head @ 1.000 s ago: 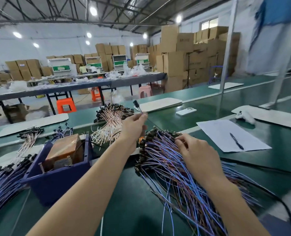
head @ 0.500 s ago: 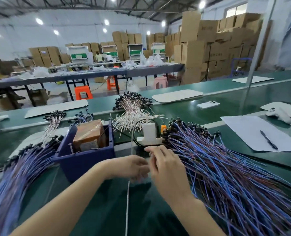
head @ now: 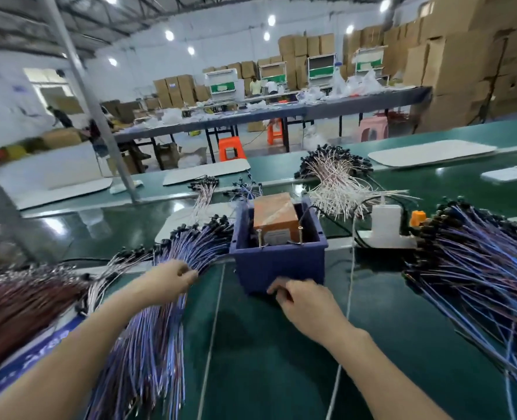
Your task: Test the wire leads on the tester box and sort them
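The tester box (head: 278, 262) is a dark blue bin holding an orange-brown block (head: 275, 213), with two metal pins at its front rim. Left of the bin lies a fanned pile of blue wire leads (head: 190, 250). My left hand (head: 172, 280) rests on this pile, its fingertips curled and pinching a lead there. A larger heap of blue leads (head: 475, 268) lies to the right. My right hand (head: 299, 298) hovers at the bin's front wall with fingers loosely curled and nothing visible in it.
A bundle of white leads (head: 339, 189) lies behind the bin, beside a white power strip (head: 386, 228) with an orange plug. Brown-red leads (head: 24, 301) fill the far left. A phone (head: 508, 174) lies at the back right. A slanted metal post (head: 93, 107) stands at the back left.
My head has turned left. My left hand has moved from the middle over to the left pile of blue leads. My right hand has left the right heap and come to the bin's front.
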The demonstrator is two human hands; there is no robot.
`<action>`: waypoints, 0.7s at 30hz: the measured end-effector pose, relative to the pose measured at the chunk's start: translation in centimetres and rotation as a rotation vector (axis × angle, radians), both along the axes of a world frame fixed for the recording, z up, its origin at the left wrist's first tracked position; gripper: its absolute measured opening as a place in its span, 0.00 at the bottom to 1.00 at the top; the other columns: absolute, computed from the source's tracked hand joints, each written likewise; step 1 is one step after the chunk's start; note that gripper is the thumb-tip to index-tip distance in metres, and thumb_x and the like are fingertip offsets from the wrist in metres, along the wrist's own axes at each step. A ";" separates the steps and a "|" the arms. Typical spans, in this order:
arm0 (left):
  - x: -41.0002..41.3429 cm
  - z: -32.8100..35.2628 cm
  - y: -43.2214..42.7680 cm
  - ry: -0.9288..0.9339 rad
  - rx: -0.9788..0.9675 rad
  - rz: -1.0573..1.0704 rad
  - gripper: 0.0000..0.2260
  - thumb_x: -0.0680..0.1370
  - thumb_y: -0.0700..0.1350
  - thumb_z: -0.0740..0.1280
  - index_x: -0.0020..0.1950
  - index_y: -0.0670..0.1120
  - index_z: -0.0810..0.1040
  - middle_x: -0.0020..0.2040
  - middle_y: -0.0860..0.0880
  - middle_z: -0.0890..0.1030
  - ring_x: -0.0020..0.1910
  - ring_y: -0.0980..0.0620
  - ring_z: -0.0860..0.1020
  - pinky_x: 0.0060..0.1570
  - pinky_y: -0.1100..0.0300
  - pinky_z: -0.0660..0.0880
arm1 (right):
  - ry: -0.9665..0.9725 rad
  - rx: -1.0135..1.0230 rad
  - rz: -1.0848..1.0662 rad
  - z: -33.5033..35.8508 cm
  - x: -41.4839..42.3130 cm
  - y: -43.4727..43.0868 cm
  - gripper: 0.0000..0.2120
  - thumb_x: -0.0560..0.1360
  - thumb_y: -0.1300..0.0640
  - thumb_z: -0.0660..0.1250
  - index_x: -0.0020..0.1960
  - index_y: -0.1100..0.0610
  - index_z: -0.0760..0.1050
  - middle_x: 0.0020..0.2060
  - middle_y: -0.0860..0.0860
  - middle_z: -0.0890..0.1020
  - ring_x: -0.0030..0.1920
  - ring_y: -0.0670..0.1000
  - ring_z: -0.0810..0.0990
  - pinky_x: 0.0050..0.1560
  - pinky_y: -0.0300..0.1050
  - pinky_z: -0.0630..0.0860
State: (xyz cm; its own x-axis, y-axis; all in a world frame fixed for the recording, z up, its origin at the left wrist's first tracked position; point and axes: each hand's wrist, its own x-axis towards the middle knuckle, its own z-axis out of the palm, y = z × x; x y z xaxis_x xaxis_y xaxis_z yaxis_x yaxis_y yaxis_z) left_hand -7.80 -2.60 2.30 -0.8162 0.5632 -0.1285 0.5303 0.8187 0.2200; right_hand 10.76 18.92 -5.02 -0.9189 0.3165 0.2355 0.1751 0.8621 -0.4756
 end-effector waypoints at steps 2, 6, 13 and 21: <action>-2.5 -0.9 -1.3 0.109 0.158 0.147 0.11 0.84 0.51 0.59 0.50 0.46 0.77 0.40 0.49 0.81 0.36 0.50 0.79 0.36 0.60 0.73 | -0.048 0.009 -0.005 -0.7 -0.5 0.0 0.12 0.83 0.50 0.56 0.60 0.41 0.76 0.55 0.42 0.84 0.53 0.50 0.81 0.47 0.46 0.70; -5.9 -2.4 -2.1 0.163 0.364 0.451 0.14 0.84 0.44 0.57 0.58 0.35 0.77 0.55 0.35 0.81 0.48 0.41 0.76 0.49 0.52 0.70 | -0.049 0.025 -0.007 -1.2 -0.9 0.0 0.12 0.83 0.50 0.56 0.60 0.41 0.76 0.54 0.41 0.84 0.51 0.49 0.81 0.44 0.44 0.69; -8.5 -4.4 -1.9 -0.071 0.510 0.677 0.17 0.82 0.44 0.64 0.49 0.28 0.79 0.53 0.28 0.81 0.52 0.33 0.81 0.51 0.49 0.76 | -0.027 0.038 -0.015 -1.6 -1.2 0.1 0.10 0.83 0.50 0.57 0.58 0.42 0.76 0.52 0.41 0.84 0.49 0.49 0.81 0.42 0.44 0.67; -8.1 -4.6 -2.0 -0.106 0.797 0.866 0.11 0.82 0.41 0.61 0.51 0.32 0.75 0.44 0.37 0.78 0.39 0.43 0.74 0.42 0.53 0.71 | -0.029 0.037 -0.031 -1.5 -1.2 0.1 0.10 0.82 0.50 0.57 0.57 0.41 0.76 0.52 0.39 0.84 0.49 0.47 0.81 0.43 0.42 0.69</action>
State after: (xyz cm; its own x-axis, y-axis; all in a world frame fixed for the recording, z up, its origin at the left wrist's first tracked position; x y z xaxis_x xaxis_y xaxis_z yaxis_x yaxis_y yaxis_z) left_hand -15.91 -4.60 -2.28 -0.9719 -0.2207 -0.0815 -0.1860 0.5084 0.8408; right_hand 9.53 18.98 -6.55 -0.9153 0.3369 0.2207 0.2158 0.8729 -0.4376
